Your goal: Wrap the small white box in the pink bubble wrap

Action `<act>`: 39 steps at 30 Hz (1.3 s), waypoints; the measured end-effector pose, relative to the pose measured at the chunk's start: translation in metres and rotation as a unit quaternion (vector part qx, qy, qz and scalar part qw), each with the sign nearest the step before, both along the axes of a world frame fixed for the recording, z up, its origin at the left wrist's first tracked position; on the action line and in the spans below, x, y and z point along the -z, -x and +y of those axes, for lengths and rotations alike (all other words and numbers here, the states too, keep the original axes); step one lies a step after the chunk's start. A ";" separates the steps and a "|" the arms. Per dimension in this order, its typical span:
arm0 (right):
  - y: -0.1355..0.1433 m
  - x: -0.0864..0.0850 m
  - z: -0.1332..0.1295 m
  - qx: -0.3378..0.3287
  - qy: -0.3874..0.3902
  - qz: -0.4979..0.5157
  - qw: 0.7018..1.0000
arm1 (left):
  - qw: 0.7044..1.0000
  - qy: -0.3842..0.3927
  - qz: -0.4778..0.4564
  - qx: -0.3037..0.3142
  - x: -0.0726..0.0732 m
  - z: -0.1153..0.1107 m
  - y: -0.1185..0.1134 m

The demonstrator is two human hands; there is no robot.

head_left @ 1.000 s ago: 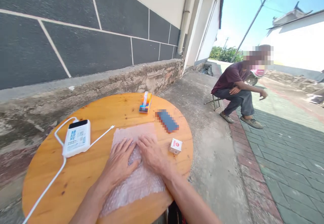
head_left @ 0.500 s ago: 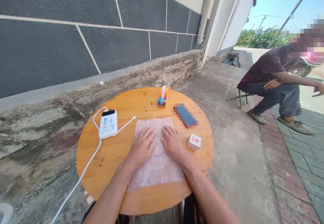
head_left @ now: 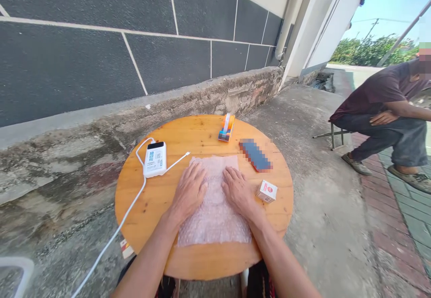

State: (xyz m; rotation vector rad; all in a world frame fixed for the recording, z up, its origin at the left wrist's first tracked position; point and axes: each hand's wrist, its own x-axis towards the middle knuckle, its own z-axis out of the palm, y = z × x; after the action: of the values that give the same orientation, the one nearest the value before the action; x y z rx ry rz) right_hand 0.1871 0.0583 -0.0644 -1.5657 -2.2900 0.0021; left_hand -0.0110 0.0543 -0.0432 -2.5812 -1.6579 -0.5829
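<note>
A sheet of pinkish bubble wrap (head_left: pixel 215 219) lies flat on the round wooden table (head_left: pixel 215 266) in front of me. My left hand (head_left: pixel 191 188) rests palm down on its left side, fingers stretched out. On the right side of the sheet lies my right hand (head_left: pixel 237 190), also flat with the fingers extended. Just right of that hand stands a small white box (head_left: pixel 267 191) with red print. Beyond the sheet, to the right, is a phone-like dark slab (head_left: pixel 254 154), partly blurred out.
An orange tape dispenser (head_left: pixel 226 127) sits near the far edge. On the left lies a white power bank (head_left: pixel 156 159) with a white cable (head_left: pixel 114 235) running off the table. A tiled wall (head_left: pixel 84 60) rises behind; a person (head_left: pixel 387 96) sits on a stool at right.
The view has swung slightly left, so everything sits further right in the picture. My left hand lies slightly nearer the sheet's far left corner. Both hands stay flat on the bubble wrap.
</note>
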 end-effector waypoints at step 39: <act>-0.020 -0.021 -0.054 -0.060 0.054 -0.087 0.993 | 0.995 0.050 -0.056 0.070 0.000 -0.003 0.004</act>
State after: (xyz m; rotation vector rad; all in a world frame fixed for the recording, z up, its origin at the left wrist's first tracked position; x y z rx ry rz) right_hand 0.2070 0.0047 -0.0432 -1.5311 -2.5554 0.0215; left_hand -0.0155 0.0513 -0.0432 -2.8037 -1.5832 -0.6818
